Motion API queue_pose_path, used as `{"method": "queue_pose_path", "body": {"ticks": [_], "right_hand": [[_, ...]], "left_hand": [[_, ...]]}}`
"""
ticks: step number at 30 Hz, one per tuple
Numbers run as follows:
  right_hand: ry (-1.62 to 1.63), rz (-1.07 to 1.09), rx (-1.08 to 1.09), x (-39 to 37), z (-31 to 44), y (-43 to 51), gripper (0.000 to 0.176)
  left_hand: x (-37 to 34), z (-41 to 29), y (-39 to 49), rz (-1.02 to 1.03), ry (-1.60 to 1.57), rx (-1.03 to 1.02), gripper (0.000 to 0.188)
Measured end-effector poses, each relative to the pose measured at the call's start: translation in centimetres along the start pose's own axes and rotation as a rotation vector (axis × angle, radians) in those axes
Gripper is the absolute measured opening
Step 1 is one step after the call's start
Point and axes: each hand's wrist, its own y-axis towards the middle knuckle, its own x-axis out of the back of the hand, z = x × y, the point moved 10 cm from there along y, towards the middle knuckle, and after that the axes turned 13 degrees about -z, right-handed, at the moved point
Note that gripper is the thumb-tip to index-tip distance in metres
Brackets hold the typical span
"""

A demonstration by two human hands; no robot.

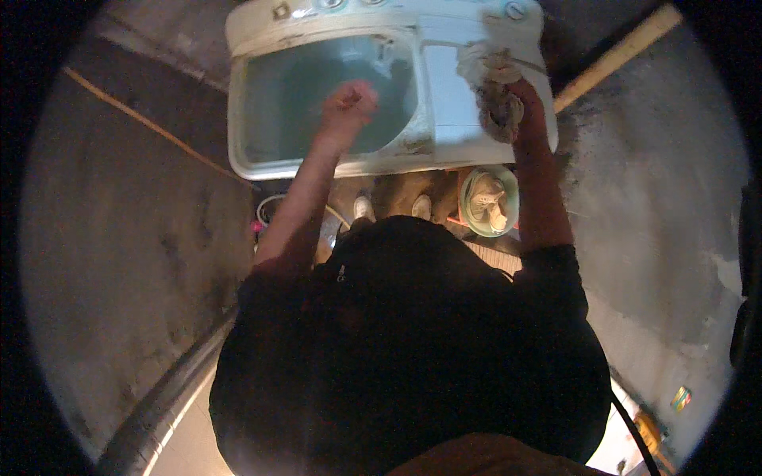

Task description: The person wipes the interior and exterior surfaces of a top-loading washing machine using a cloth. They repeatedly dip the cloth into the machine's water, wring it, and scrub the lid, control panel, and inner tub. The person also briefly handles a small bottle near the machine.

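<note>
A white twin-tub washing machine (425, 128) stands before me. My left hand (350, 106) is over its bluish wash side (280, 113), blurred and with the fingers curled; whether anything is in them I cannot make out. On the right side, my right hand (527, 101) grips a crumpled, pale, dirty-looking cloth (503, 110). The cloth hangs over the white spin-side cover (455, 89), and its upper part spreads toward the control panel. Control knobs (515, 9) line the machine's far edge.
Below the machine's front right, a pale green basin (515, 184) holds light-coloured shoes (489, 196). My own white shoes (422, 206) are on the floor, with a pale hose (338, 216) at the left. Grey walls (643, 238) rise close on both sides.
</note>
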Motion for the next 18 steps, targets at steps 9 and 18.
{"method": "queue_pose_path", "body": {"ticks": [9,18], "right_hand": [[-0.957,-0.327,0.375,2.9,3.6,-2.7,0.025],[-1.451,-0.064,1.070,-3.1,1.5,-1.0,0.038]], "left_hand": [[-3.6,0.5,-1.8,0.094,0.175,0.041,0.022],[-4.7,-0.8,0.2,0.173,0.464,-0.522,0.024]]}}
